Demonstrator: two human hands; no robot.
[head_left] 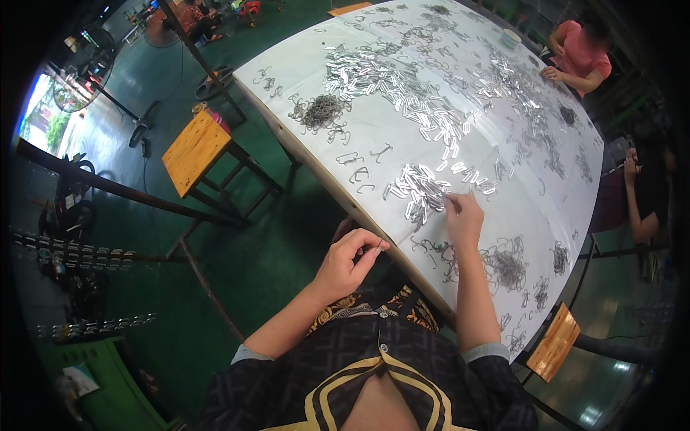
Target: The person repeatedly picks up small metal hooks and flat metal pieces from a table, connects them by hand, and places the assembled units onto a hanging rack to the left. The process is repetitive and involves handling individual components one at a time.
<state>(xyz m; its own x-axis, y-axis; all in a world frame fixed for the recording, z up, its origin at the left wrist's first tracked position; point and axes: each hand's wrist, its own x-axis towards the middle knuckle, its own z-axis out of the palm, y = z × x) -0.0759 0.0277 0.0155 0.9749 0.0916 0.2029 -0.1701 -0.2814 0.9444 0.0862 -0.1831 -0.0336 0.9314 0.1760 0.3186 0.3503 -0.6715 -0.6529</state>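
My left hand is closed in a pinch at the near edge of the table, holding something small and thin whose kind I cannot make out. Farther right, my right hand reaches over the tabletop. Its fingers are bent together at the right side of a small pile of shiny, elongated metal pieces. Whether one of them is between the fingertips is hidden. Several thin, dark, hook-shaped wire pieces lie left of that pile. A tangled heap of similar dark wire pieces lies to the right of my right forearm.
The large white-covered table bears more shiny pieces and a dark wire heap farther off. A small tub stands at the far side, near a person in pink. Wooden stools stand beside the table.
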